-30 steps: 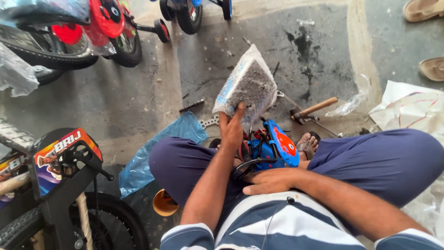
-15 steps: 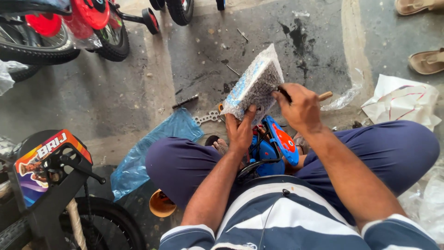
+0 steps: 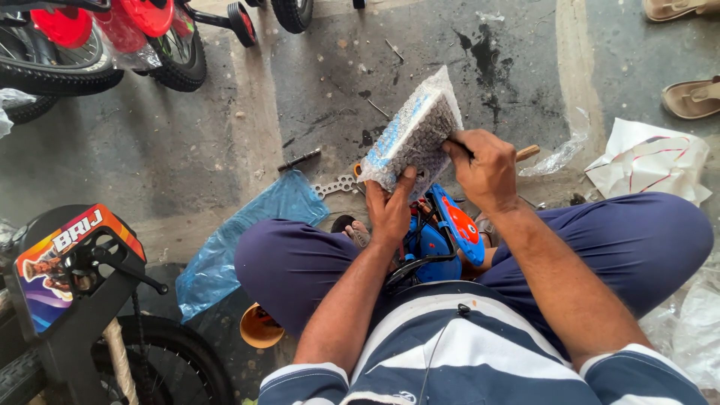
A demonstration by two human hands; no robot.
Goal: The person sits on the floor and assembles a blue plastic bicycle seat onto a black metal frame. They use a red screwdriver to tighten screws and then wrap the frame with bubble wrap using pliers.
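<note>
Bubble-wrapped packet (image 3: 414, 135) held above blue-and-red toy part (image 3: 442, 232) in lap: left hand (image 3: 390, 210) fingers clamp its lower edge, right hand (image 3: 484, 169) fingers pinch wrap at right edge—best peel slowly, steadying below.

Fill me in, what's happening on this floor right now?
A person sits cross-legged on a concrete floor among small bikes. The left hand grips the bottom of a bubble-wrapped part, and the right hand pinches its right edge with a thin dark tool. A blue and red bike piece rests in the lap. A chain, a blue plastic bag and a wooden-handled tool lie on the floor nearby.
</note>
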